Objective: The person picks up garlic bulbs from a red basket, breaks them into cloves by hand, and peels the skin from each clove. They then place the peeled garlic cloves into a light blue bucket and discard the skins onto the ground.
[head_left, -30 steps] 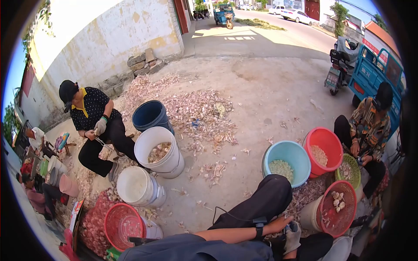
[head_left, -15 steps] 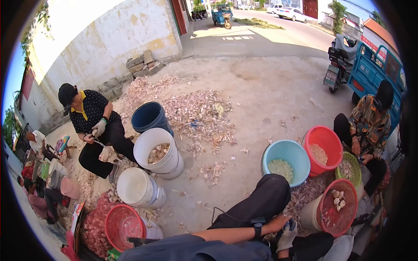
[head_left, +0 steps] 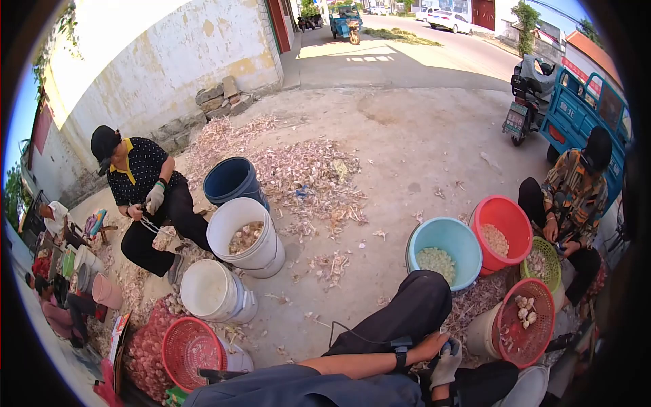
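Over my lap, my left hand (head_left: 428,346), bare with a dark band at the wrist, is curled closed close against my right hand. My right hand (head_left: 445,370) wears a pale glove with dark fingertips and is closed too. A small pale bit shows at my left fingertips, but what either hand grips is too small and hidden to name. Nearest to my hands is a red basket (head_left: 544,347) tilted on a pale bucket, with several garlic bulbs (head_left: 525,312) in it. Beyond my knee stands a light-blue bucket (head_left: 466,239) holding peeled garlic cloves (head_left: 436,264).
A red bucket (head_left: 524,216) of cloves and a green basket (head_left: 559,265) stand by a seated person (head_left: 576,183). Left are white buckets (head_left: 270,261), a dark-blue bucket (head_left: 228,178), a red basket (head_left: 171,349), a mesh sack (head_left: 146,353) and another seated person (head_left: 146,166). Garlic skins (head_left: 319,173) cover the ground.
My hands stay together over my lap, with the gloved right hand shifting slightly. The person at the left has lowered their gloved hand a little.
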A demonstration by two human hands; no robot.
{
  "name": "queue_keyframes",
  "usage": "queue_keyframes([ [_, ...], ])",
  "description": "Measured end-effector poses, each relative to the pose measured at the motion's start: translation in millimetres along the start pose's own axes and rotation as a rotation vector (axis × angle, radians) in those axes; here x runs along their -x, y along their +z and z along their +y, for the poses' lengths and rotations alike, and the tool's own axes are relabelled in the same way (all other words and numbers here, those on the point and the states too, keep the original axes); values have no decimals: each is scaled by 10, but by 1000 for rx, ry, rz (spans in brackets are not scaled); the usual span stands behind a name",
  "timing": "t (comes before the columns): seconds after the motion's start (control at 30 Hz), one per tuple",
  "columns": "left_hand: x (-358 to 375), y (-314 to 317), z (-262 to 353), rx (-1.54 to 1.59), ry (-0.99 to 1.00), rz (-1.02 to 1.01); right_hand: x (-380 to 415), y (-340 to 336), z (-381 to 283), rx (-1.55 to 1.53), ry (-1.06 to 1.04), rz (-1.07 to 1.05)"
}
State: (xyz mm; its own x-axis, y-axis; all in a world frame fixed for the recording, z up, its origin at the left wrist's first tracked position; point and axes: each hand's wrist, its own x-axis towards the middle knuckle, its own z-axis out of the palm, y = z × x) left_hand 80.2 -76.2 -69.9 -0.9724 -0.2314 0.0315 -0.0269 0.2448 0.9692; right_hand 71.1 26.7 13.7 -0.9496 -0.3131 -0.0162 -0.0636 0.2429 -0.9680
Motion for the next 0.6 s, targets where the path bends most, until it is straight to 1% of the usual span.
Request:
queue_keyframes([
  [0.07,-1,15,-12,95,-66,7,-48,-70,88,-24,-4,-17],
  [0.13,-35,33,-29,74,-17,6,-80,-159,153,-260,111,-112],
  [0.17,-20,-22,100,61,26,5,-60,-170,122,-260,113,-116],
  [0.2,-18,-129,199,76,-83,-114,-42,-183,91,-427,184,-132],
  [0.23,-17,-123,191,76,-82,-114,-35,-189,71,-594,254,-146],
  [0.27,-16,-114,185,39,-61,-141,-61,-213,199,-637,241,-180],
  [0.33,-34,-60,123,2,-40,-168,-63,-226,275,-622,238,-173],
  [0.4,-87,22,-27,83,-158,-172,-59,-193,220,-612,235,-163],
  [0.43,-55,8,7,81,-160,-171,-29,-150,79,-582,226,-123],
  [0.5,30,18,72,-56,91,-42,-10,-147,45,-547,218,-82],
  [0.53,19,7,90,-55,91,-42,-24,-161,113,-532,211,-121],
  [0.6,-8,-18,105,37,-148,-88,-57,-152,234,-517,203,-161],
])
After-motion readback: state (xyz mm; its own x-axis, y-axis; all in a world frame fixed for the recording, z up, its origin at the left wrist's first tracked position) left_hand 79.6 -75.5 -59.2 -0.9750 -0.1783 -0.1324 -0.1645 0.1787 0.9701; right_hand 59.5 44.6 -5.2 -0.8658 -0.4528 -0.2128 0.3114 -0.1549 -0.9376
